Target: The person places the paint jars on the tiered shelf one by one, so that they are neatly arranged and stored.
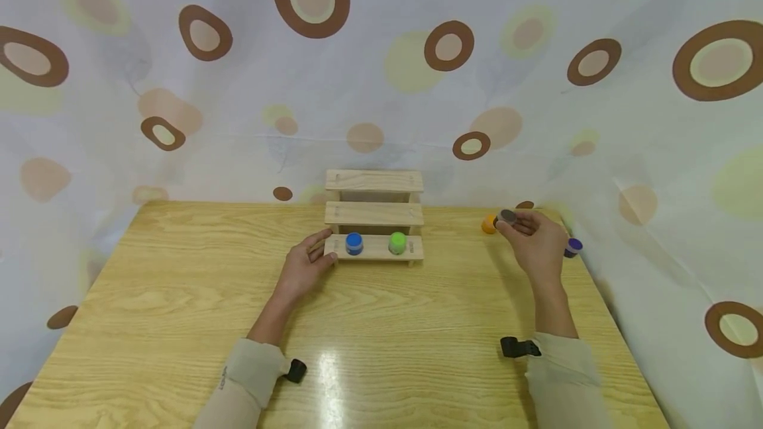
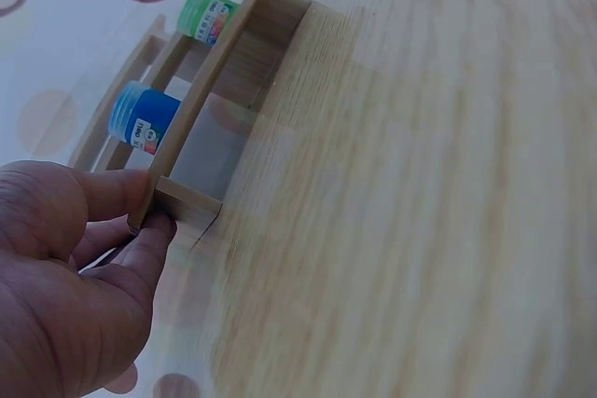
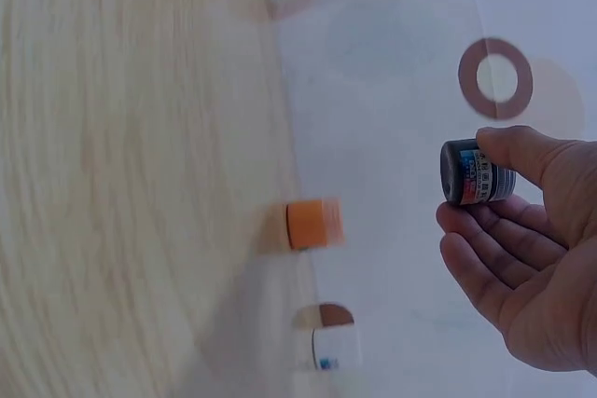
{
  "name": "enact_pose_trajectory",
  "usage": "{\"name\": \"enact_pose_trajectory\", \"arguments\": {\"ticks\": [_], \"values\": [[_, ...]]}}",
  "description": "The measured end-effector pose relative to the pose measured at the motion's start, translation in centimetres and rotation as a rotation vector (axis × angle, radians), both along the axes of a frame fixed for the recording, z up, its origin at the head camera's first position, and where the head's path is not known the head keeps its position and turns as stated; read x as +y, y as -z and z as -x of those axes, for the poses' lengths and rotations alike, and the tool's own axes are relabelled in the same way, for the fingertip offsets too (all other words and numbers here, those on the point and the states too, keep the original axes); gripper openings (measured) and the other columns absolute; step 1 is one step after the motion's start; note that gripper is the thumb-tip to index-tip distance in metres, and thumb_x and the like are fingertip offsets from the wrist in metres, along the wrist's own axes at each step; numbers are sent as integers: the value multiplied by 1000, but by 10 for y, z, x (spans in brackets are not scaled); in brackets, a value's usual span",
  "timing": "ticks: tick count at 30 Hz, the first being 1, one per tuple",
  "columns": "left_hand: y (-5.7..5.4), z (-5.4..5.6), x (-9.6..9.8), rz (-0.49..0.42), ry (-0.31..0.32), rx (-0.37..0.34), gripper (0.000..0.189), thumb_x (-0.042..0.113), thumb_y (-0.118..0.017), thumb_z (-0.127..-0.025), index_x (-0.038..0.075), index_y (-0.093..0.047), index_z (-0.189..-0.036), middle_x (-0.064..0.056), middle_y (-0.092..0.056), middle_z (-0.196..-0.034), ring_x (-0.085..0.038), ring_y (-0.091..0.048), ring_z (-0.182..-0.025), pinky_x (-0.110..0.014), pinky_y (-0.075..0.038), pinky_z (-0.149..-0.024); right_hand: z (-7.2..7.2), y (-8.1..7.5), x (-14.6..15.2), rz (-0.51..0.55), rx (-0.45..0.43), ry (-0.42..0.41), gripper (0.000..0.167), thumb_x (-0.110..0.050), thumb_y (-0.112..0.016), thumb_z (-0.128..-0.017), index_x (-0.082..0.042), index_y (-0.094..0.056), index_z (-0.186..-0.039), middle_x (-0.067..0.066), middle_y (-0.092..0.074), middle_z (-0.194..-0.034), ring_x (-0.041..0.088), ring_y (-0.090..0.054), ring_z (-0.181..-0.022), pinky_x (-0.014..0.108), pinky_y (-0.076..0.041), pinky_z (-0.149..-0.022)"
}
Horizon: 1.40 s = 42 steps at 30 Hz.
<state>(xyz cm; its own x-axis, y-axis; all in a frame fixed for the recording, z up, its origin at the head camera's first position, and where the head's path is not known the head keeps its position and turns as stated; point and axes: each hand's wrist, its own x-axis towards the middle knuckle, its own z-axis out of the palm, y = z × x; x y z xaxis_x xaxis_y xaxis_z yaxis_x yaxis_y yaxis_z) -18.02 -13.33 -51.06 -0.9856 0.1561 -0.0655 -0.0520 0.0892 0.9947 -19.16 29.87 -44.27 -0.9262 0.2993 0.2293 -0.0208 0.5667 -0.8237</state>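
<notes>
A small three-step wooden rack (image 1: 374, 212) stands against the patterned backdrop. Its lowest step bears a blue paint jar (image 1: 354, 243) and a green paint jar (image 1: 397, 243), spaced apart. My left hand (image 1: 304, 269) pinches the left end of that lowest step, thumb on one face and fingers behind, as the left wrist view shows. Off to the right, my right hand (image 1: 538, 243) holds a black paint jar (image 3: 478, 172) between thumb and fingers, raised above the table. Beyond it, an orange paint jar (image 3: 313, 224) stands on the table, partly overlapped by the black jar in the head view.
A purple paint jar (image 1: 573, 247) stands at the table's right edge, beside my right hand. In the right wrist view, a white jar (image 3: 336, 347) stands near the orange one. The backdrop (image 1: 369, 104) rises behind the wood-grain table (image 1: 381, 336).
</notes>
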Motion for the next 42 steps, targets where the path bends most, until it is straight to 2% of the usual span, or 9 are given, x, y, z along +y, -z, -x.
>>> {"name": "enact_pose_trajectory", "arguments": {"ticks": [5, 7, 10, 15, 17, 28, 35, 42], "values": [[-1, 1, 0, 24, -2, 5, 61, 0, -66, -104, 3, -43, -161, -18, -38, -167, -36, -42, -151, -32, -54, -107, 6, -5, -24, -7, 14, -66, 46, -26, -82, -96, 2, -71, -130, 21, -74, -121, 28, -73, -109, 6, -54, -82], [-1, 1, 0, 35, -4, 6, 61, 0, -66, -104, 3, -43, -161, -17, -38, -167, -36, -42, -151, -33, -52, -109, 9, -7, -34, -4, 21, -98, 44, -24, -82, -96, 2, -70, -129, 21, -74, -120, 33, -73, -111, 6, -54, -82], [0, 0, -1, 31, -9, -2, 62, 0, -66, -104, 3, -43, -160, -19, -40, -166, -36, -43, -150, -34, -52, -109, 12, -8, -52, -19, 33, -148, 41, -22, -84, -95, 1, -71, -126, 19, -75, -118, 33, -73, -111, 10, -56, -84], [0, -3, -2, 22, -8, -2, 62, -1, -66, -104, 3, -42, -161, -22, -41, -164, -36, -44, -149, -32, -54, -106, 17, -15, -86, -38, 51, -248, 37, -19, -86, -93, 1, -73, -122, 18, -76, -114, 34, -74, -109, 38, -62, -96], [0, -4, -2, 25, -8, 0, 62, 0, -66, -104, 3, -42, -161, -21, -40, -165, -35, -44, -149, -32, -54, -107, 19, -19, -100, -41, 62, -282, 36, -18, -86, -92, 0, -73, -120, 18, -77, -112, 34, -74, -108, 45, -62, -97], [2, -2, 0, 36, -6, 9, 61, 2, -66, -104, 3, -42, -161, -21, -42, -164, -35, -45, -149, -36, -52, -109, 30, -26, -147, -25, 90, -365, 33, -17, -88, -90, -4, -75, -117, 11, -78, -108, 28, -76, -104, 43, -63, -97], [1, 1, 1, 12, -14, 5, 62, 1, -67, -103, 2, -42, -160, -20, -41, -165, -35, -45, -149, -34, -53, -109, 36, -22, -174, -31, 52, -415, 32, -20, -86, -92, -7, -75, -120, 6, -78, -106, 23, -74, -103, 40, -62, -97], [0, 1, 1, 34, -26, 4, 61, 1, -67, -103, 2, -44, -159, -20, -43, -164, -36, -46, -148, -38, -49, -113, 40, -16, -197, -39, 25, -465, 38, -20, -86, -92, -4, -74, -125, 10, -78, -112, 25, -75, -107, 38, -63, -95]]}}
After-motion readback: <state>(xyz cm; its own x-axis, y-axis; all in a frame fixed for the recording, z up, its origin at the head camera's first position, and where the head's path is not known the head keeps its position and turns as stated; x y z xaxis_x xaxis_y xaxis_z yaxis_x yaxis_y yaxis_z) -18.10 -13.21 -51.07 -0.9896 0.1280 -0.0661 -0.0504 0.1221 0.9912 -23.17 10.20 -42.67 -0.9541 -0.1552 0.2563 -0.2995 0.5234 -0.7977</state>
